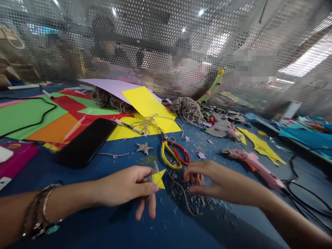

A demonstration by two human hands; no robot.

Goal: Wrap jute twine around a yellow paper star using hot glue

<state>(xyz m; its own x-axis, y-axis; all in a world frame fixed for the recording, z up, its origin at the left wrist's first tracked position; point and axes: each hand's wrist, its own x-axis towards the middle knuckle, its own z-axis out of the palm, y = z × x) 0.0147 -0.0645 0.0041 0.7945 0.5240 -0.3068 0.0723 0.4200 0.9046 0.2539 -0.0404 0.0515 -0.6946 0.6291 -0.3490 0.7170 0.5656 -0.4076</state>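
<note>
Pinched between the thumb and fingers of my left hand [137, 188] is a yellow paper star [159, 178], partly wrapped in grey yarn and partly covered by my fingers. My right hand [204, 178] hovers just right of it, fingers loosely curled with thumb and forefinger apart, and nothing shows in its grasp. Between the hands a loose strand of yarn [184, 195] curves over the blue table. Scissors [172, 154] with one yellow and one red handle lie beyond the hands. Left of them sits a small yarn-wrapped star [144, 148].
A black phone [86, 143] lies at left on coloured paper sheets [23, 116]. Farther back are a ball of yarn [187, 109] and yellow paper [145, 100]. At right lies a pink glue gun [255, 167] with its black cable [303, 197]. A perforated metal screen [155, 41] stands behind.
</note>
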